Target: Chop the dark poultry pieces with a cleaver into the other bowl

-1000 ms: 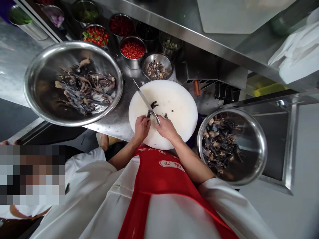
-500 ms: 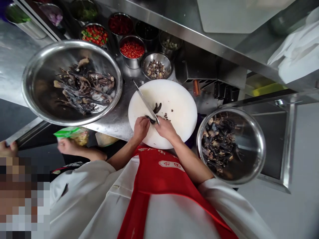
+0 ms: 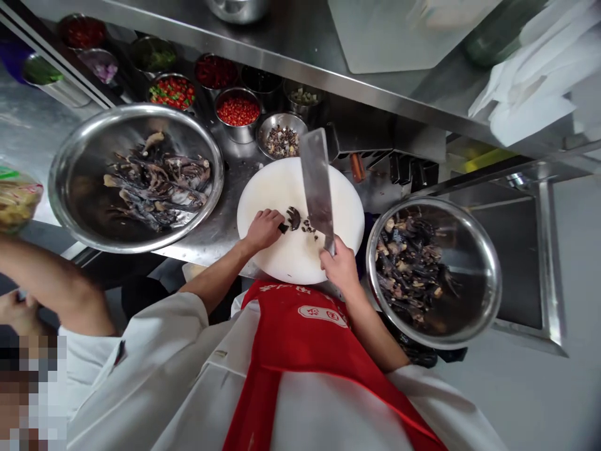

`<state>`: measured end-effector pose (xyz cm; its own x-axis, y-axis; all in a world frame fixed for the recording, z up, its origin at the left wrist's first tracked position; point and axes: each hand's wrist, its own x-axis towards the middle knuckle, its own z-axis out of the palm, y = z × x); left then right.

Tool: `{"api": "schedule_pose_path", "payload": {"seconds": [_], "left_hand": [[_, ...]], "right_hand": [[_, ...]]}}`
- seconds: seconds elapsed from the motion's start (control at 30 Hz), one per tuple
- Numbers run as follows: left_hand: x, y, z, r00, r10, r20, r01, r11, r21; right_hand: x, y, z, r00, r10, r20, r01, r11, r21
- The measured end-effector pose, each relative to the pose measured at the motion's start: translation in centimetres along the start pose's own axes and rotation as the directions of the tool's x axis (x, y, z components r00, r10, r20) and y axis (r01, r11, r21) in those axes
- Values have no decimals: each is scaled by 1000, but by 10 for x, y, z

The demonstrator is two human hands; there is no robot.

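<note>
My right hand [image 3: 340, 260] is wrapped round the handle of a cleaver [image 3: 317, 181]. The broad blade is raised over the right side of a round white chopping board [image 3: 263, 188], tip pointing away from me. Low on the board's left, my left hand [image 3: 264, 230] has its fingers bent down and together over a dark piece of meat [image 3: 283, 228], whose end shows past the fingertips. A curved dark piece, like a bird's foot [image 3: 293, 218], lies just beyond it. Small chopped bits [image 3: 308, 227] are scattered between that piece and the blade.
A steel bowl [image 3: 59, 181] of dark feet-like pieces stands left; another steel bowl [image 3: 491, 300] of similar pieces stands right. Behind the board are a small bowl of chopped bits [image 3: 282, 141], pots of red chilli [image 3: 238, 111] and a steel shelf [image 3: 282, 47]. A co-worker's arm [image 3: 51, 275] is at left.
The cleaver has swung from lying slanted at the left to standing raised on the right. My hands have moved apart. The co-worker's bag has moved left and up.
</note>
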<state>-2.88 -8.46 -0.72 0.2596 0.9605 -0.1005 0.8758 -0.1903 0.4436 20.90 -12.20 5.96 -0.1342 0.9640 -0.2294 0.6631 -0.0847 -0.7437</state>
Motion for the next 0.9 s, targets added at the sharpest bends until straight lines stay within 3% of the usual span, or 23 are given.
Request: {"api": "schedule_pose_path", "payload": {"seconds": [0.13,0.3,0.47,0.57,0.6,0.67,0.73,0.8,0.9], "left_hand": [[30,7,-14,995,-99,-15,99,995,-11],[51,42,-5,985,-149,86,141,986,88],[62,44,3,952,-284,116,282,959,35],[73,57,0,932,-347,108,363,900,-241],[78,67,0,948,-296,115,317,865,-388],[90,93,0,993,-63,96,110,755,-646],[103,115,2,985,170,21,-98,662,-743],[112,121,8,972,236,-23,-189,714,-674],[105,100,23,988,155,-3,-145,917,-372]], "right_hand": [[-29,35,-11,977,195,-83,-189,979,77],[-58,69,-1,938,345,-26,-326,907,266],[-78,93,13,899,421,119,-395,666,633],[-83,105,20,890,420,180,-392,501,772],[-83,108,22,885,420,203,-399,456,796],[-83,114,24,872,424,245,-421,394,817],[-82,118,24,861,425,279,-444,358,822],[-81,120,24,854,429,292,-458,356,815],[-78,122,23,858,442,263,-456,419,785]]}}
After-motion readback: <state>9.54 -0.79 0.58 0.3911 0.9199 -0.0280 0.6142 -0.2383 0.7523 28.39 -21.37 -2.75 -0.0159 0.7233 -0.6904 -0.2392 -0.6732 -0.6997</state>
